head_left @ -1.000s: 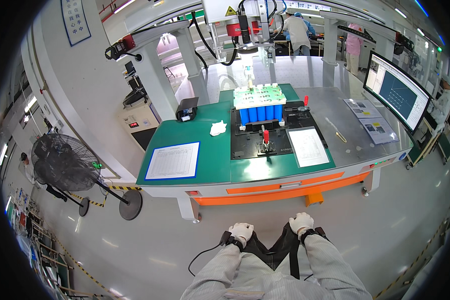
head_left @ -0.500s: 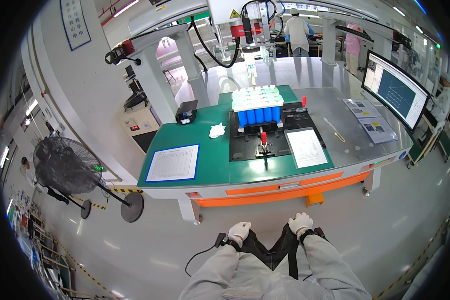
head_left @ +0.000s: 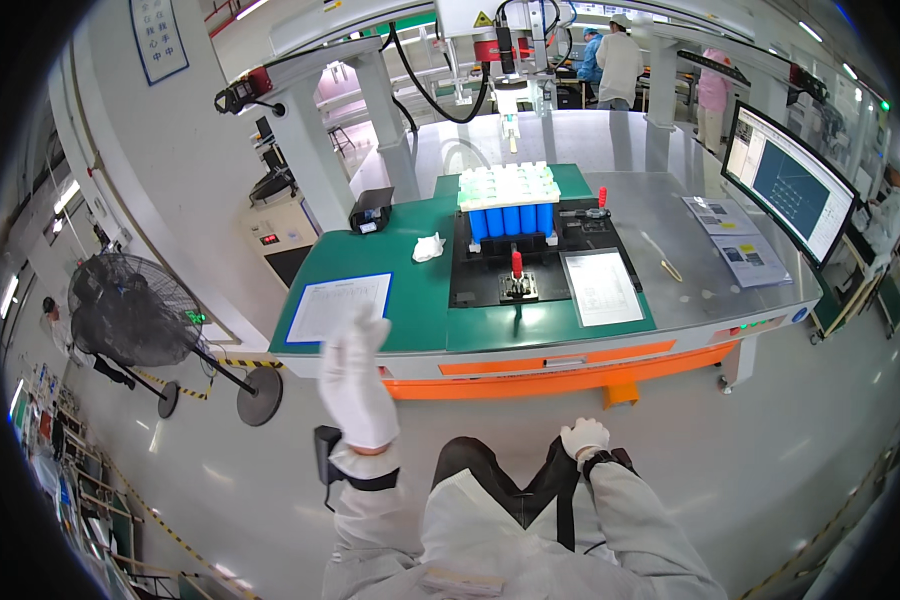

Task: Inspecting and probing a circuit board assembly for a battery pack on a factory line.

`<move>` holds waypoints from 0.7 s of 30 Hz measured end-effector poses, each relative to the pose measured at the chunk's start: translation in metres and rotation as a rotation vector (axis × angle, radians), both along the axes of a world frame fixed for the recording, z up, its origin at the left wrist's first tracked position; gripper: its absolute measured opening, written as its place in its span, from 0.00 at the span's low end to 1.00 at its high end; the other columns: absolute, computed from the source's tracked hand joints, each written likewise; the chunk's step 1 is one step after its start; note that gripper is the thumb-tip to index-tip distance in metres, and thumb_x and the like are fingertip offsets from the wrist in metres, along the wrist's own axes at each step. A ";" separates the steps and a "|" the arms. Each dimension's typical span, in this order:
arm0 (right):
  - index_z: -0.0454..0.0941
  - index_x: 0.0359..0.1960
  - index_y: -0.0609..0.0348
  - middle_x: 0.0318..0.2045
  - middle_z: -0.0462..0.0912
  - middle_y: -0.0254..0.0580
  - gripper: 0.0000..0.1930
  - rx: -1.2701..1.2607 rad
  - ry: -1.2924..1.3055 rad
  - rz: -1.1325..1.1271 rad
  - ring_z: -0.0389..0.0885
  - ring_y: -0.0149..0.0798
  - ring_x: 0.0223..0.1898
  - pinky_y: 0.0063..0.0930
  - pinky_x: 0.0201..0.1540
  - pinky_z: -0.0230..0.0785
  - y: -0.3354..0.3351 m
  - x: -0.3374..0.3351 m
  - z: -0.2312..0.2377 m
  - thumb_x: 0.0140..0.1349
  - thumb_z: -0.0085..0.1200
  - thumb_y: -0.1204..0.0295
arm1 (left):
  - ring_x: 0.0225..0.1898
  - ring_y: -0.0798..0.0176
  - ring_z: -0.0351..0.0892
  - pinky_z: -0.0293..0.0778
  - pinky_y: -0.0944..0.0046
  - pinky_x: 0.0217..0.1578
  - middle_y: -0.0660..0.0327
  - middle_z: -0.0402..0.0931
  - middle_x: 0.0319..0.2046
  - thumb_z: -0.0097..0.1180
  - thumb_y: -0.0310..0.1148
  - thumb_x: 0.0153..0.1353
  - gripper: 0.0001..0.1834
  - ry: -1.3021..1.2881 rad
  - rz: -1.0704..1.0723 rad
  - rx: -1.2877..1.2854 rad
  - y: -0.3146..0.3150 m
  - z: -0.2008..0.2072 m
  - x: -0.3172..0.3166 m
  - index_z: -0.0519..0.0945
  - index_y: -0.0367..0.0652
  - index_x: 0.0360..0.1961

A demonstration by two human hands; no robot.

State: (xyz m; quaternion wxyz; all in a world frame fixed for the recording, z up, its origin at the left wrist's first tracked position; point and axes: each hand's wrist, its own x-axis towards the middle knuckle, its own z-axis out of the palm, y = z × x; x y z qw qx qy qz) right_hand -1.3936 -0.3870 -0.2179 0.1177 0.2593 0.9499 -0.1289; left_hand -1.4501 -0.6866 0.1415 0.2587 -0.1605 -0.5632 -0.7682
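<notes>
My left hand (head_left: 358, 395), in a white glove, is raised in front of the workbench's left front edge. Its fingers stretch upward, slightly smeared, and hold nothing. Behind the fingertips lies a blue-framed sheet (head_left: 335, 308), partly covered by them. My right hand (head_left: 585, 437), also gloved, rests over my right knee with its fingers draped on the dark trousers. On the bench, a block of blue cylinders (head_left: 513, 220) with a pale cell-holder top (head_left: 510, 186) sits on a black fixture plate (head_left: 470, 285). A red-handled toggle clamp (head_left: 517, 265) stands before it.
A gantry machine head (head_left: 510, 95) hangs above the bench. Right of the fixture are a paper sheet (head_left: 603, 288), tweezers (head_left: 662, 258), booklets (head_left: 750, 262) and a monitor (head_left: 790, 185). A crumpled white cloth (head_left: 429, 247) lies left; a floor fan (head_left: 135, 310) stands beyond. People work at the back.
My left hand has lifted off my left knee and moved up and left, its fingers now extended. My right hand stays on the knee. The view has shifted slightly.
</notes>
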 end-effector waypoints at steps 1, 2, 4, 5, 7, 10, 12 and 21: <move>0.84 0.49 0.56 0.49 0.84 0.51 0.28 0.005 0.018 0.004 0.82 0.52 0.54 0.48 0.58 0.73 0.000 0.001 -0.001 0.66 0.47 0.46 | 0.55 0.56 0.81 0.76 0.57 0.56 0.51 0.80 0.56 0.52 0.36 0.75 0.19 0.022 0.055 0.083 -0.001 0.017 0.007 0.77 0.33 0.60; 0.84 0.49 0.56 0.49 0.84 0.51 0.28 0.009 0.021 0.009 0.82 0.52 0.54 0.48 0.58 0.73 0.001 0.002 -0.002 0.66 0.47 0.46 | 0.54 0.56 0.81 0.76 0.57 0.54 0.50 0.79 0.57 0.51 0.37 0.75 0.20 0.079 0.096 0.178 -0.001 0.032 0.016 0.77 0.33 0.59; 0.84 0.49 0.56 0.49 0.84 0.51 0.27 0.001 0.035 0.015 0.82 0.53 0.54 0.48 0.57 0.73 0.002 0.004 -0.003 0.66 0.46 0.46 | 0.48 0.56 0.83 0.76 0.56 0.48 0.50 0.79 0.55 0.55 0.40 0.71 0.22 0.351 0.076 0.217 -0.004 0.058 0.043 0.77 0.34 0.59; 0.84 0.49 0.56 0.49 0.84 0.51 0.27 0.008 0.043 0.023 0.82 0.53 0.53 0.48 0.57 0.74 0.003 0.005 -0.003 0.66 0.46 0.47 | 0.45 0.60 0.76 0.71 0.59 0.46 0.56 0.76 0.53 0.52 0.39 0.72 0.18 0.431 -0.105 0.270 -0.005 0.068 0.066 0.78 0.37 0.55; 0.84 0.48 0.56 0.49 0.84 0.51 0.27 0.004 0.051 0.037 0.82 0.53 0.53 0.47 0.57 0.74 0.004 0.008 -0.002 0.66 0.46 0.47 | 0.40 0.65 0.68 0.63 0.61 0.43 0.65 0.72 0.48 0.51 0.39 0.72 0.13 0.572 -0.346 0.267 -0.005 0.092 0.107 0.80 0.44 0.50; 0.83 0.48 0.57 0.49 0.83 0.53 0.26 -0.005 0.050 0.057 0.82 0.53 0.53 0.46 0.58 0.74 0.006 0.012 -0.001 0.66 0.47 0.47 | 0.38 0.68 0.65 0.59 0.62 0.41 0.71 0.71 0.42 0.55 0.42 0.68 0.10 0.744 -0.320 0.258 0.008 0.116 0.142 0.81 0.51 0.44; 0.82 0.49 0.57 0.50 0.83 0.53 0.26 -0.029 0.101 0.085 0.81 0.54 0.54 0.47 0.58 0.74 0.007 0.016 0.000 0.66 0.48 0.47 | 0.38 0.69 0.65 0.58 0.63 0.39 0.73 0.71 0.39 0.58 0.43 0.65 0.08 0.848 -0.201 0.271 -0.001 0.133 0.152 0.81 0.54 0.39; 0.79 0.57 0.55 0.56 0.81 0.48 0.26 -0.103 0.331 0.126 0.76 0.51 0.60 0.45 0.63 0.70 -0.001 0.032 0.009 0.64 0.52 0.52 | 0.29 0.54 0.76 0.73 0.55 0.32 0.55 0.80 0.31 0.49 0.42 0.70 0.14 0.779 -0.779 -0.270 -0.062 0.153 0.167 0.82 0.50 0.48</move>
